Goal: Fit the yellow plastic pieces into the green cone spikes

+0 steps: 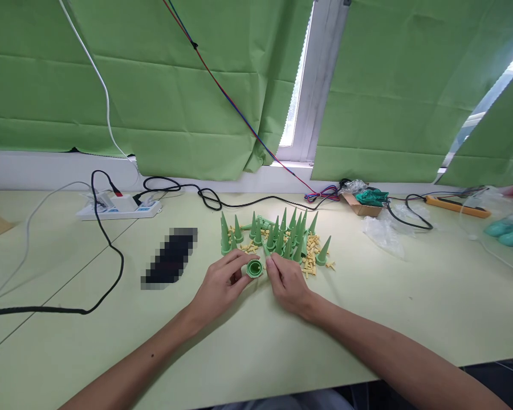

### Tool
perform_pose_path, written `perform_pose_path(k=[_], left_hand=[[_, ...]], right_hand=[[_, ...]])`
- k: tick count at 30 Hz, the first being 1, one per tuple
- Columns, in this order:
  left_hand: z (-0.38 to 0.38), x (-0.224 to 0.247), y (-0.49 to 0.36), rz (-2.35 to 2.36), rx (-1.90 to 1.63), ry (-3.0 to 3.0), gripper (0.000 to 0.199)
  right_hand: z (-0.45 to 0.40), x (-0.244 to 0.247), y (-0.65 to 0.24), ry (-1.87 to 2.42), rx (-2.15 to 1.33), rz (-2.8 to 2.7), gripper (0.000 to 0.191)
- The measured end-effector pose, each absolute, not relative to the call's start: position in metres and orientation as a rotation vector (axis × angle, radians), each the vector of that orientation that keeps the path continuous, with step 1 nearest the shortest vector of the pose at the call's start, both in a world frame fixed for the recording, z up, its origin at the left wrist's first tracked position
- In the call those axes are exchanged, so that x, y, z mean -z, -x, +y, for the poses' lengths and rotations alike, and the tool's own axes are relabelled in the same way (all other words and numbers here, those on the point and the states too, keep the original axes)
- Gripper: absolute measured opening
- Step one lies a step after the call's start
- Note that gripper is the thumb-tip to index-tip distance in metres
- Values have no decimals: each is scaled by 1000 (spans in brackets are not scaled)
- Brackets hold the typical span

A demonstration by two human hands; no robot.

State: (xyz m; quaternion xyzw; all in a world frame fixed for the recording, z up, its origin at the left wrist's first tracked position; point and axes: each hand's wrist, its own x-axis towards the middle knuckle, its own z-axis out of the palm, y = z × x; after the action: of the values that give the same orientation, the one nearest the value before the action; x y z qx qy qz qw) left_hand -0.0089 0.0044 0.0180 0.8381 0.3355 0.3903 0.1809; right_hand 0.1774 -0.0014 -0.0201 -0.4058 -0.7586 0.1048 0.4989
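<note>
My left hand [226,280] grips a green cone [255,269] between thumb and fingers, its round open end turned toward me. Close beside it on the right, my right hand [288,282] is closed, thumb against the fingers, on a small green piece [265,249] whose lower part the fingers hide. Behind both hands several green cones [324,251] stand upright in a cluster. Small yellow pieces [311,255] lie heaped among them and at their right side.
A power strip [119,212] and black cable [118,256] lie at the left, near a pixelated dark object [170,257]. At the back right are a cardboard box [361,206], clear plastic bags [383,234] and an orange-yellow tool [458,206]. Green curtains [175,85] hang behind the table [248,353].
</note>
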Motion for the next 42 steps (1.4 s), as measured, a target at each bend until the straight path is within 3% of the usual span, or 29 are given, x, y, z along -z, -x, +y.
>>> perform_pose_path(k=[7, 13, 17, 36, 42], left_hand=[[6, -19, 7, 1159, -1081, -2202, 11], [8, -24, 5, 1055, -817, -1800, 51], [9, -23, 4, 927, -673, -1651, 59], [7, -27, 9, 904, -688, -1765, 40], [6, -27, 8, 912, -888, -2033, 34]], right_hand=[[-6, 17, -176, 955, -221, -1728, 29], [-6, 16, -176, 903, -182, -1713, 24], [-6, 14, -176, 861, -217, -1753, 23], [-4, 18, -179, 902, -348, -1841, 25], [-4, 19, -178, 935, -303, -1840, 26]])
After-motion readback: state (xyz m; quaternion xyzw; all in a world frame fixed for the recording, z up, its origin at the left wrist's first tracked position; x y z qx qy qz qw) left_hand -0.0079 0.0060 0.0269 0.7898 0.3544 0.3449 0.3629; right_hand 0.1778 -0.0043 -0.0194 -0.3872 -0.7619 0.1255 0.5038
